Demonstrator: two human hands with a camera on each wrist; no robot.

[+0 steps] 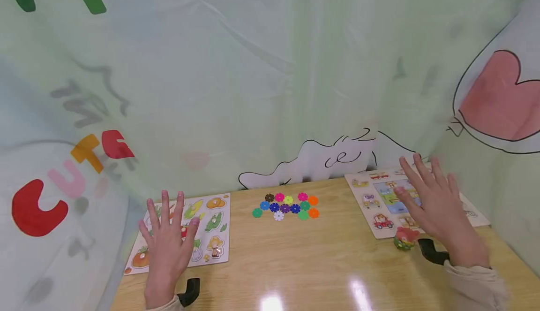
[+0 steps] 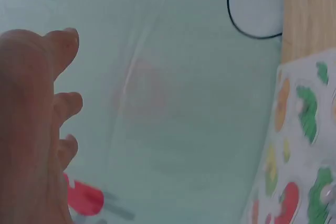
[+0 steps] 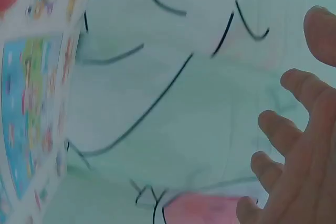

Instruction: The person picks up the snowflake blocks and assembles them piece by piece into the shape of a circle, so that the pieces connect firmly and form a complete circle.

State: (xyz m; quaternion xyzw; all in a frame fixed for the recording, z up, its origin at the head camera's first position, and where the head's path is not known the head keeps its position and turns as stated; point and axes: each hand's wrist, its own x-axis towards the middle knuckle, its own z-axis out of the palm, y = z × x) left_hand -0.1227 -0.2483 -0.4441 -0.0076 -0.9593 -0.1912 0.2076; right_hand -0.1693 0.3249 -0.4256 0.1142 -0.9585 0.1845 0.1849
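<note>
Spread fingers mark my left hand (image 1: 166, 238), held above a vegetable puzzle board (image 1: 219, 245) on the left of the table. In the left wrist view that hand (image 2: 31, 124) has nothing in it. My right hand (image 1: 438, 208), slightly blurred, is raised with fingers apart over a vehicle puzzle board (image 1: 367, 203) on the right. The right wrist view shows the same hand (image 3: 299, 145) holding nothing. Between the boards lie several colourful notched discs (image 1: 285, 208) in a loose cluster. A small red and green figure (image 1: 406, 238) is by the vehicle board's near edge.
A wooden table (image 1: 287, 264) carries everything, with light glare near its front edge. Behind it hangs a pale green curtain (image 1: 261, 90) with printed letters, line drawings and a pink heart (image 1: 502, 100). Black bands (image 1: 191, 292) stick out at the wrists.
</note>
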